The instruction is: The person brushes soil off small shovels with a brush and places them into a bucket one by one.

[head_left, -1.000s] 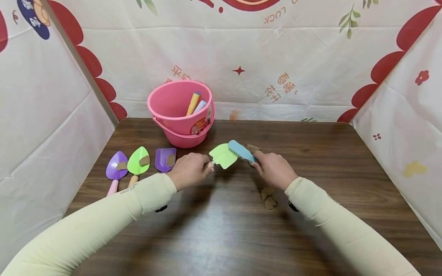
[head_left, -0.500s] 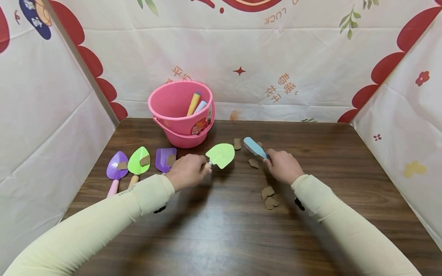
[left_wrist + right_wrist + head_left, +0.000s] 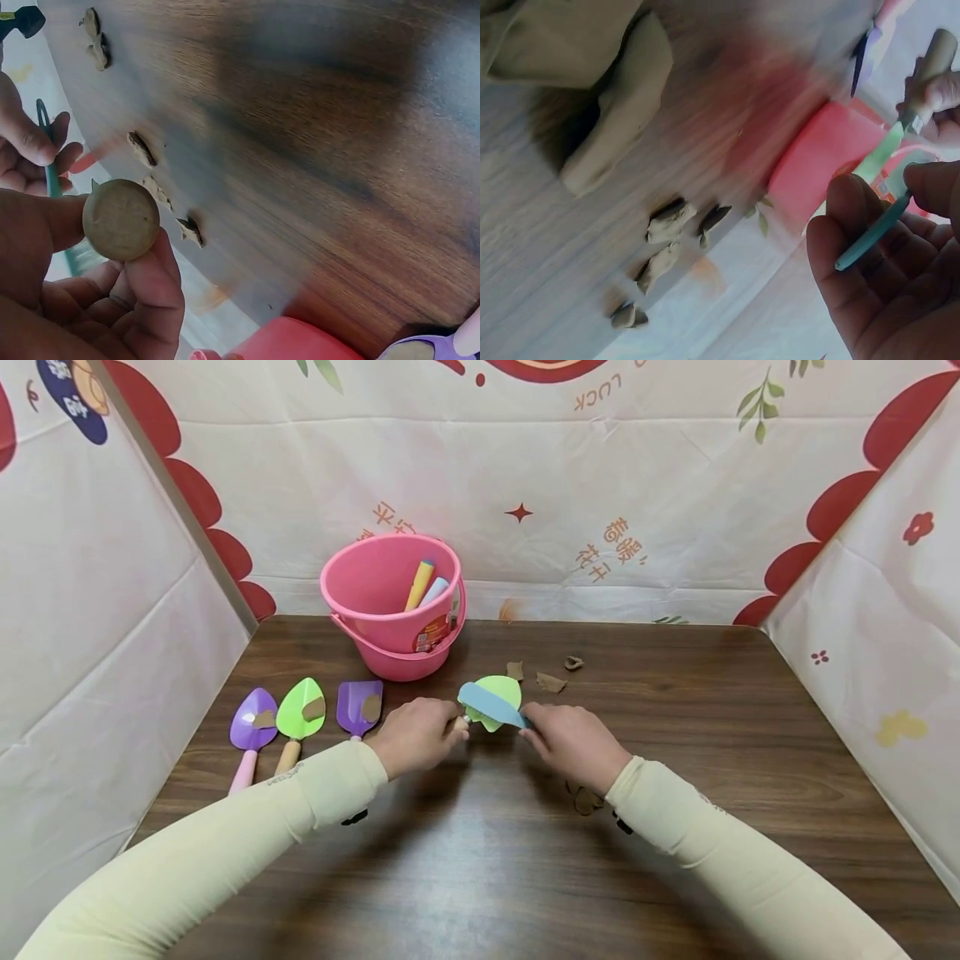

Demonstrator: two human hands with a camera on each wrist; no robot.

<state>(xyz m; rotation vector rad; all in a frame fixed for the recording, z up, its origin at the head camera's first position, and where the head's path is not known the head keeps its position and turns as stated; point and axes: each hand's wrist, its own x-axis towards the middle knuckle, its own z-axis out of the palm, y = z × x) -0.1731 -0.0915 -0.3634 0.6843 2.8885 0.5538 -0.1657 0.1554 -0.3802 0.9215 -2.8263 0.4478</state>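
In the head view, my left hand (image 3: 420,735) grips the wooden handle of a light green toy trowel (image 3: 508,690), its blade pointing away to the right. The round end of that handle (image 3: 121,220) faces the left wrist camera. My right hand (image 3: 573,739) pinches the handle of a light blue brush (image 3: 487,702). The brush lies across the trowel's blade and hides part of it; whether bristles touch the blade cannot be told. Just beyond the hands, several brown clay-like scraps (image 3: 551,682) lie on the table. More scraps (image 3: 587,800) are partly covered by my right wrist.
A pink bucket (image 3: 393,660) stands behind my left hand, with yellow and pale blue handles (image 3: 420,585) inside. To the left lie a purple trowel (image 3: 247,727), another green trowel (image 3: 292,722) and a purple spade (image 3: 351,710), each bearing a brown piece. Printed cloth encloses the table.
My right hand took the brush right, off the trowel, then back left over its blade. A scrap seen near the brush half a second ago no longer shows; my right hand is near that spot.
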